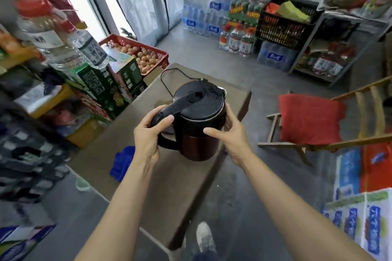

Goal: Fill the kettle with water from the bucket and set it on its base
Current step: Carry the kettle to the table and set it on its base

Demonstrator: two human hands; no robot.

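A black-lidded kettle (199, 121) with a dark red lower body is held over a brown table (169, 186), lid closed. My left hand (148, 133) grips the black handle, thumb on its top. My right hand (231, 135) wraps the kettle's right side, thumb across the front. A black power cord (164, 78) loops on the table behind the kettle. A dark disc, probably the base (167, 130), shows partly under the handle; the rest is hidden. No bucket is in view.
A blue cloth (123, 163) lies on the table's left edge. A red egg crate (140, 53) and stacked boxes stand to the left. A wooden chair with a red cushion (309, 121) is on the right. Water bottles (239, 40) line the far wall.
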